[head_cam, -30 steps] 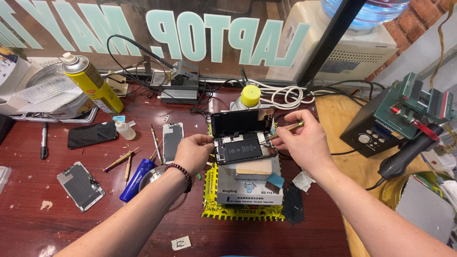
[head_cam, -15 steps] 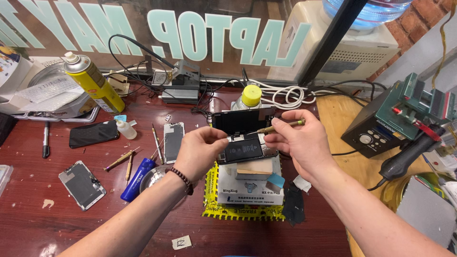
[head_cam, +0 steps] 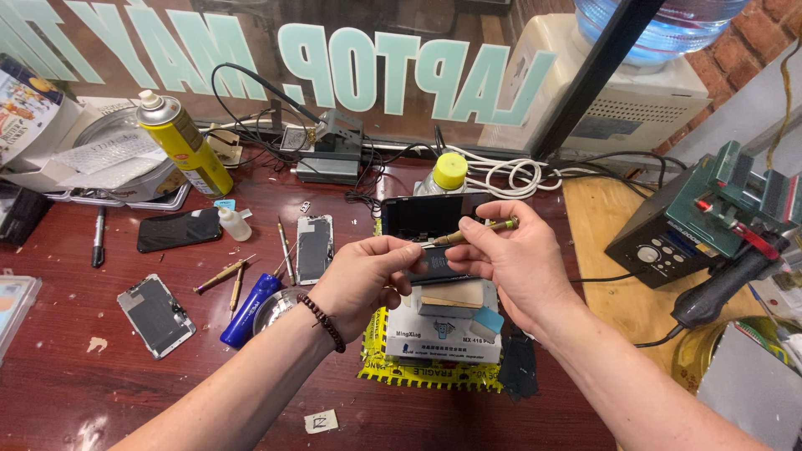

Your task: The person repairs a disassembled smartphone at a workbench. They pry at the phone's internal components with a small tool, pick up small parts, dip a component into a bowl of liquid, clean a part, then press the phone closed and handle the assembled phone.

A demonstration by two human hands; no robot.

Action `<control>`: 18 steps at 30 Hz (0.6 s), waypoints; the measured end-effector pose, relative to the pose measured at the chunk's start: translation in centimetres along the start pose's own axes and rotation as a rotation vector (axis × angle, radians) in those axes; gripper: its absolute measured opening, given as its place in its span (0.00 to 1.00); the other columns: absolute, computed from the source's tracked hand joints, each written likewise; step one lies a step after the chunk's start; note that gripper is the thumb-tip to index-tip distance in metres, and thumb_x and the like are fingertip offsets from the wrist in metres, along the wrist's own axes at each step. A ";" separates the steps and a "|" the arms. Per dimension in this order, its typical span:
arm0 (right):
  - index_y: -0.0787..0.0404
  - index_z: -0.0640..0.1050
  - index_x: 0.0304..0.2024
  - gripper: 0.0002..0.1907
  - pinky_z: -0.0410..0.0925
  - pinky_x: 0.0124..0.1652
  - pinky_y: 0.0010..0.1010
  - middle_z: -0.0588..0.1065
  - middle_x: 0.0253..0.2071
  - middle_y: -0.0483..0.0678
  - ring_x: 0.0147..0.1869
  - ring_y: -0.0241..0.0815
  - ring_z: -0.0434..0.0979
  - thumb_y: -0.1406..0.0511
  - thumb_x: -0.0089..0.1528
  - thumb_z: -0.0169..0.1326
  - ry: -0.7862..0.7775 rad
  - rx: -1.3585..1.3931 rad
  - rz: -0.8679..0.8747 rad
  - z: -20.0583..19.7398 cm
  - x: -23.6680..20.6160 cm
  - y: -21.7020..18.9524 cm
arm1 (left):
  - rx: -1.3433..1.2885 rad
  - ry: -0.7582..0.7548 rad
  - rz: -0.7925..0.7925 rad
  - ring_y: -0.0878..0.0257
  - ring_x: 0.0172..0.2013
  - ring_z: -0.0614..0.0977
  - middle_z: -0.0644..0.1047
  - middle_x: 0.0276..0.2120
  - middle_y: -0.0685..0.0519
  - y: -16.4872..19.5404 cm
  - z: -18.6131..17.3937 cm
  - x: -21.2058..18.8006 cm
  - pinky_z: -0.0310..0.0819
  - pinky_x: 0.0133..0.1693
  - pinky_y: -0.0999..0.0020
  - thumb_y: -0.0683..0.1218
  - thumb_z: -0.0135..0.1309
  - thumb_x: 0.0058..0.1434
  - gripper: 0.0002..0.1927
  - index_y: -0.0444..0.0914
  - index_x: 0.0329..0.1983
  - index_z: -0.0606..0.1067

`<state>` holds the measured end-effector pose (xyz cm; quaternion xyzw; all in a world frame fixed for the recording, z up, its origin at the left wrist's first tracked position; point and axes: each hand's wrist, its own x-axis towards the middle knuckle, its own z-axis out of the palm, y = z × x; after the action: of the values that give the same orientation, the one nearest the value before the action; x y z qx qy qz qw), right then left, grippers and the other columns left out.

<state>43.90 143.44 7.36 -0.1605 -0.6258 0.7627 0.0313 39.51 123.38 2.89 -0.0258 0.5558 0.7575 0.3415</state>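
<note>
My left hand [head_cam: 359, 280] and my right hand [head_cam: 510, 259] hold an opened phone body [head_cam: 434, 266] up above a small white box [head_cam: 447, 334] on a yellow-and-black mat [head_cam: 418, 374]. The phone's black screen half [head_cam: 430, 215] stands up behind the hands. My right hand also pinches a thin brass-coloured screwdriver [head_cam: 472, 234], its tip pointing left toward my left fingers. A beaded bracelet [head_cam: 324, 321] is on my left wrist.
On the dark red table lie a phone frame [head_cam: 154, 316], a black phone [head_cam: 180, 230], a grey phone back [head_cam: 315, 246], a blue tool [head_cam: 251, 309], brass tools [head_cam: 221, 274], a yellow spray can [head_cam: 185, 144], a yellow-capped bottle [head_cam: 447, 171] and a soldering station [head_cam: 326, 150]. A green device [head_cam: 710, 217] stands at the right.
Both hands have lifted the phone body off the white box and brought it closer together. The screwdriver now points left across the phone instead of resting by its right edge.
</note>
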 end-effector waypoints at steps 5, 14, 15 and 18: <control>0.66 0.68 0.49 0.16 0.78 0.35 0.34 0.77 0.36 0.55 0.34 0.43 0.82 0.69 0.61 0.57 -0.040 -0.008 -0.053 1.2 -0.5 -1.0 | 0.026 0.189 0.080 0.71 0.22 0.74 0.80 0.28 0.55 -1.1 -4.1 0.2 0.68 0.24 0.74 0.46 0.60 0.62 0.07 0.37 0.37 0.79; 0.63 0.74 0.48 0.14 0.79 0.34 0.28 0.79 0.34 0.47 0.34 0.36 0.85 0.68 0.60 0.59 -0.306 -0.453 -0.228 4.9 -2.8 -1.8 | 0.513 0.843 0.120 0.68 0.25 0.79 0.83 0.28 0.53 -5.6 -17.7 -1.5 0.74 0.28 0.70 0.45 0.63 0.59 0.08 0.34 0.34 0.83; 0.62 0.74 0.48 0.14 0.78 0.34 0.27 0.79 0.34 0.46 0.34 0.35 0.85 0.68 0.60 0.59 -0.346 -0.481 -0.221 5.2 -3.0 -1.6 | 0.543 0.876 0.083 0.67 0.25 0.79 0.83 0.28 0.52 -6.3 -18.3 -1.7 0.74 0.29 0.69 0.45 0.63 0.59 0.08 0.34 0.34 0.84; 0.62 0.73 0.48 0.15 0.78 0.35 0.28 0.79 0.32 0.45 0.35 0.34 0.83 0.69 0.59 0.59 -0.355 -0.619 -0.326 6.3 -3.3 -0.4 | 0.656 0.934 0.000 0.65 0.28 0.82 0.85 0.29 0.50 -7.6 -19.1 -2.3 0.76 0.34 0.67 0.47 0.65 0.57 0.08 0.37 0.35 0.85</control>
<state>45.21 136.73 9.50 0.0737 -0.8393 0.5386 -0.0067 38.96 106.94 -9.72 -0.2506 0.8538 0.4536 0.0498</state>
